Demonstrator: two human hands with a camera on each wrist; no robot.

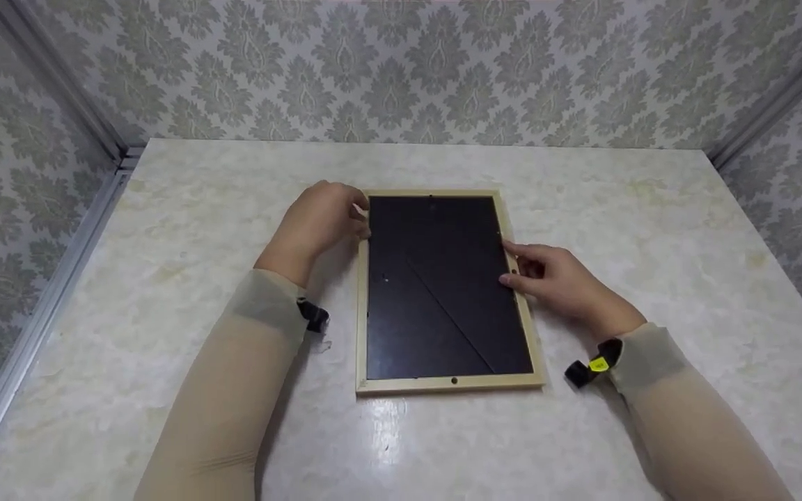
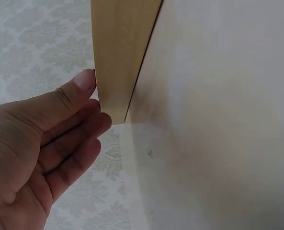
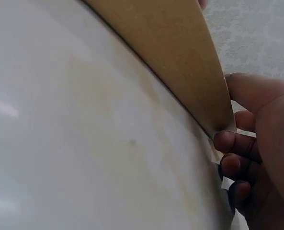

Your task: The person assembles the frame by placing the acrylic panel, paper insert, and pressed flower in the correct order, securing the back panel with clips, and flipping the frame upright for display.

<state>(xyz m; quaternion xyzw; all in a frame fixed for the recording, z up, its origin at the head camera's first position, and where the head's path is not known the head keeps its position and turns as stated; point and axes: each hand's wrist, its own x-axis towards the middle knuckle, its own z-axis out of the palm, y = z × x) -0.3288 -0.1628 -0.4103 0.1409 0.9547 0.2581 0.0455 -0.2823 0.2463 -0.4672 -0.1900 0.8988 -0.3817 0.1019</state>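
A picture frame lies flat on the table with its black backing up. Its rim is pale wood, and a thin diagonal line crosses the backing. My left hand is at the upper left side; in the left wrist view its thumb reaches the edge of the wooden side, with loosely bent fingers below, near the corner. At the right side, my right hand has its thumb and forefinger on the rim. Its other fingers bend against the outer wooden side in the right wrist view.
The pale marbled table extends around the frame on all sides. Patterned wallpaper covers the walls behind and beside it. A metal rail runs along the left edge. Black wrist cameras sit at both cuffs.
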